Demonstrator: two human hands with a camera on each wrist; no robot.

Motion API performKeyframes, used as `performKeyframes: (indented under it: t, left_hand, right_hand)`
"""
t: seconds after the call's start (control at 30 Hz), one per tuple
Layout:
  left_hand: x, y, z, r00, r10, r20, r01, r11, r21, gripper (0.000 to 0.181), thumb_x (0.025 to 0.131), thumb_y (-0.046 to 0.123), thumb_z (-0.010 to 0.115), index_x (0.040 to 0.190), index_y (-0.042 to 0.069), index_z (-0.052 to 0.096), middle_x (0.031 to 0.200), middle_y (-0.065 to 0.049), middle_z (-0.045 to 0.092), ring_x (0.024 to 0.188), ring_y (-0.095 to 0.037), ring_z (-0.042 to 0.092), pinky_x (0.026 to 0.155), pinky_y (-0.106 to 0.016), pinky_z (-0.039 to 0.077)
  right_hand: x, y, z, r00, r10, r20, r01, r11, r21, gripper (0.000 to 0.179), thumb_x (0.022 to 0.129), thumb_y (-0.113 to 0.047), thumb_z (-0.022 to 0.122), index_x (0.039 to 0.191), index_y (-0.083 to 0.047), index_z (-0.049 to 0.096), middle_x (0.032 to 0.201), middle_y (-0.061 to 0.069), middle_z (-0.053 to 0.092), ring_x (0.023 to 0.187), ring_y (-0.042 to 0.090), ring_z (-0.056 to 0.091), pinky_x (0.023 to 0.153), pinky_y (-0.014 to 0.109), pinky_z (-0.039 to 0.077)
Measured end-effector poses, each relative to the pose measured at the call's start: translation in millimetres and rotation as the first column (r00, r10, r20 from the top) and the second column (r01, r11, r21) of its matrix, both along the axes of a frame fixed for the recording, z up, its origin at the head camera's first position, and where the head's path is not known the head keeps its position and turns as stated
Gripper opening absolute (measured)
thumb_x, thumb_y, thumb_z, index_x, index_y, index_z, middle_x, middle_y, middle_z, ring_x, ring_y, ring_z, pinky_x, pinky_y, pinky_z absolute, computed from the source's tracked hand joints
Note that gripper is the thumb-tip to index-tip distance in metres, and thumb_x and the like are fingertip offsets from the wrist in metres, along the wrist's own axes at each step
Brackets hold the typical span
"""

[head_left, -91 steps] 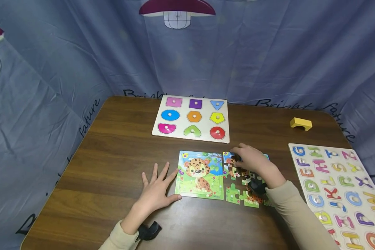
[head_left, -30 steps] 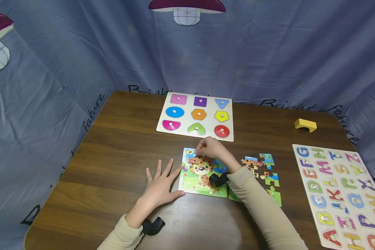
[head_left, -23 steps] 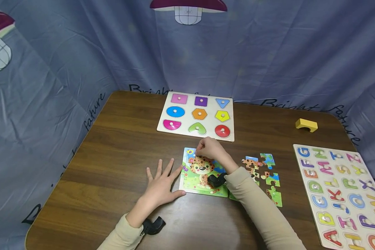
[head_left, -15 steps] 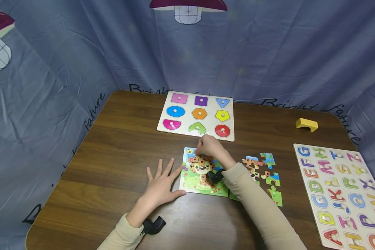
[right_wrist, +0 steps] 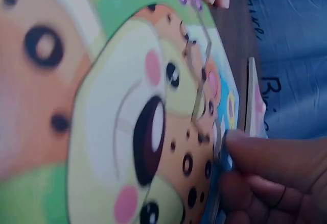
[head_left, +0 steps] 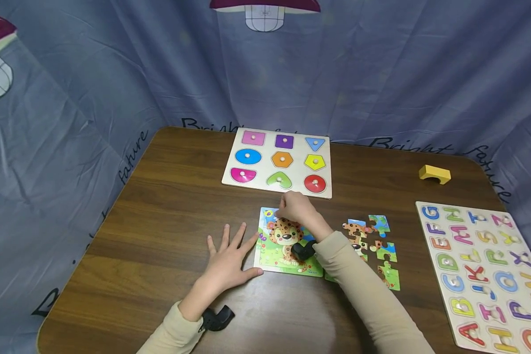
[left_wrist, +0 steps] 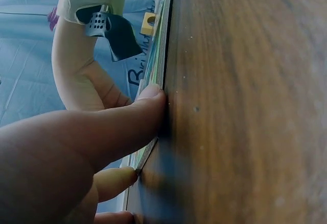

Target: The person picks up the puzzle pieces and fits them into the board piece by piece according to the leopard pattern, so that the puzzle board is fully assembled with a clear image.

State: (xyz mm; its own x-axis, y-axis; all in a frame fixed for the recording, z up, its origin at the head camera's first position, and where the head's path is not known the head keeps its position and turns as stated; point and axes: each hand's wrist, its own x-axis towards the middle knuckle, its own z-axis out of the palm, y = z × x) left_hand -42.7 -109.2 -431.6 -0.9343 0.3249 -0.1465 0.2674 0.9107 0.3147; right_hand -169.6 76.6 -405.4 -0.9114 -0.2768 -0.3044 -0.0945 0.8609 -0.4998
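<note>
A leopard jigsaw board (head_left: 267, 260) lies on the wooden table. My left hand (head_left: 227, 264) is spread flat at its left side, thumb and index fingertip against the edge; the left wrist view shows the thumb (left_wrist: 127, 119) touching it. Over the board's upper part, my right hand (head_left: 297, 207) bends down with thumb and fingers together. They pinch the edge of a corner puzzle piece (right_wrist: 217, 89) showing an ear and a yellow sun, which lies at the board's top left. Several loose puzzle pieces (head_left: 386, 251) lie to the right, some hidden by the right sleeve.
Behind the jigsaw is a shape-peg board (head_left: 265, 182). A letter-peg board (head_left: 457, 265) lies at the right, and a yellow arch block (head_left: 434, 174) stands beyond it. Blue curtain (head_left: 358, 73) hangs round the table's far side.
My right hand has gone left from the loose pieces to the board, bringing a corner piece to its top left. Over the last second it has barely shifted. The left hand stays put.
</note>
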Motion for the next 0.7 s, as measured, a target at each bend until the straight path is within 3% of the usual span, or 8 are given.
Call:
performKeyframes:
  t: [0.13,0.27,0.4,0.57,0.7]
  left_hand:
    - [-0.6,0.3,0.5,1.0,-0.002,-0.004,0.002,1.0,0.009,0.079,0.074,0.062,0.058,0.141,0.026,0.035,0.149,-0.01,0.018,0.131,-0.046,0.005,0.089,-0.073,0.002]
    - [0.3,-0.6,1.0,1.0,-0.001,-0.011,0.001,1.0,0.016,0.079,0.074,0.062,0.059,0.14,0.026,0.035,0.148,-0.011,0.018,0.131,-0.045,0.005,0.089,-0.073,0.002]
    - [1.2,-0.6,1.7,1.0,0.006,-0.011,-0.005,1.0,0.019,0.079,0.074,0.061,0.06,0.14,0.026,0.036,0.148,-0.01,0.018,0.132,-0.045,0.005,0.09,-0.072,0.001]
    - [1.0,0.0,0.8,1.0,-0.003,-0.015,0.004,1.0,0.028,0.079,0.074,0.062,0.059,0.14,0.026,0.035,0.149,-0.01,0.018,0.131,-0.045,0.005,0.09,-0.072,0.002]
    - [1.1,-0.7,-0.2,1.0,0.002,-0.016,-0.001,1.0,0.029,0.079,0.074,0.062,0.059,0.14,0.026,0.035,0.148,-0.01,0.018,0.131,-0.045,0.005,0.09,-0.072,0.001]
  right_hand:
    - [0.3,16,5.2,0.999,0.05,0.012,-0.048,0.991,-0.124,0.02,0.079,-0.02,0.07,0.068,-0.007,0.059,0.061,0.004,0.055,0.051,0.014,0.047,0.047,0.026,0.039]
    - [-1.0,50,14.6,0.983,0.183,0.031,-0.169,0.95,-0.261,0.012,0.081,-0.015,0.068,0.076,-0.005,0.063,0.064,0.01,0.057,0.052,0.014,0.045,0.052,0.028,0.039]
    - [-1.6,101,23.9,0.959,0.281,0.028,-0.261,0.921,-0.289,0.017,0.081,-0.015,0.068,0.093,-0.002,0.063,0.068,0.01,0.059,0.055,0.015,0.045,0.055,0.03,0.04]
    - [5.1,172,34.1,0.967,0.246,0.061,-0.23,0.954,-0.194,0.031,0.082,-0.017,0.067,0.106,0.002,0.059,0.074,0.0,0.058,0.064,0.015,0.051,0.062,0.031,0.044]
    - [11.7,214,39.7,0.977,0.189,0.102,-0.175,0.976,-0.131,0.038,0.081,-0.013,0.067,0.111,0.007,0.055,0.083,0.006,0.058,0.074,0.019,0.053,0.066,0.033,0.045]
